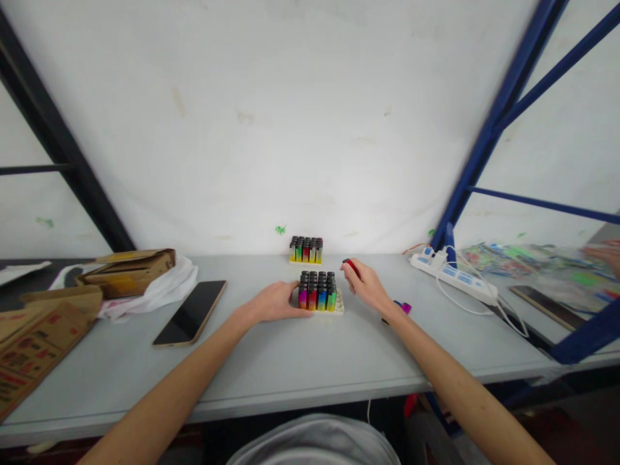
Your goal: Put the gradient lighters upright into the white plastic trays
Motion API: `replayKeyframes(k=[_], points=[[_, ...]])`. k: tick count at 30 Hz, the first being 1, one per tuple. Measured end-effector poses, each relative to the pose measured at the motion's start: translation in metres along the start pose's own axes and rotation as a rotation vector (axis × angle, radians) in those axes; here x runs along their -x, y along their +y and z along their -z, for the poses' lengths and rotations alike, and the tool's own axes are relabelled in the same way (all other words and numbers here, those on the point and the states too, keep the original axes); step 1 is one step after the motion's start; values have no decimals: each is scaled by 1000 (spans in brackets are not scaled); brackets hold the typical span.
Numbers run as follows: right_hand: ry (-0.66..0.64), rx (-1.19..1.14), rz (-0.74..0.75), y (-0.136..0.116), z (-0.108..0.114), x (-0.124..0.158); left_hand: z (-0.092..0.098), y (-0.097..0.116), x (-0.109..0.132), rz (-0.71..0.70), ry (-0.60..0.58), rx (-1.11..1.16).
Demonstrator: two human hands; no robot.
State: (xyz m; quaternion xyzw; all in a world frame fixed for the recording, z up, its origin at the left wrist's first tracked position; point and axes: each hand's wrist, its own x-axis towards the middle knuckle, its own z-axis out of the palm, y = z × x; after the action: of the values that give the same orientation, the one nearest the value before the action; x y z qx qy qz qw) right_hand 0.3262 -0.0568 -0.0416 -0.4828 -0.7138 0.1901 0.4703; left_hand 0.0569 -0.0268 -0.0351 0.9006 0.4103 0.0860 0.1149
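A white tray (340,305) stands in the middle of the table, with several coloured lighters (317,294) upright in rows. The holes along its right side hold no lighters. My left hand (281,301) grips the tray's left end, thumb behind and fingers along the front. To the right of the tray and above the table, my right hand (364,281) is closed around a red lighter (352,266) with a dark top. A few loose lighters (405,308), one of them purple, lie by my right forearm, which partly hides them.
Further back, a second tray of lighters (306,250) stands near the wall. A phone (191,313), cardboard boxes (43,336) and a white plastic bag (167,289) lie at left. At right are a power strip (455,278), blue frame bars and another person's blurred hand (605,255).
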Motion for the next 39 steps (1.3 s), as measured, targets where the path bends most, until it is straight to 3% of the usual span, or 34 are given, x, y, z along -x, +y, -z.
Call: replayKeyframes(k=[3,10,19,29,34,36,39], points=[[-59,-49,40,4,3,-2,0,0,0,3,0,1],[-81,175,83,7,7,-3,0,1,0,23,-3,4],[-148,-59,-24,17,3,-4,1,2,1,6,2,3],[-335,93,128,14,6,-3,0,1,0,10,-2,-3],[-344,182,46,9,45,-6,0,0,0,-5,1,-13],[-308,301,-9,6,72,-5,0,-1,0,-6,-7,-17],[-376,563,-126,3,107,8,0,-1,-1,6,-12,-33]])
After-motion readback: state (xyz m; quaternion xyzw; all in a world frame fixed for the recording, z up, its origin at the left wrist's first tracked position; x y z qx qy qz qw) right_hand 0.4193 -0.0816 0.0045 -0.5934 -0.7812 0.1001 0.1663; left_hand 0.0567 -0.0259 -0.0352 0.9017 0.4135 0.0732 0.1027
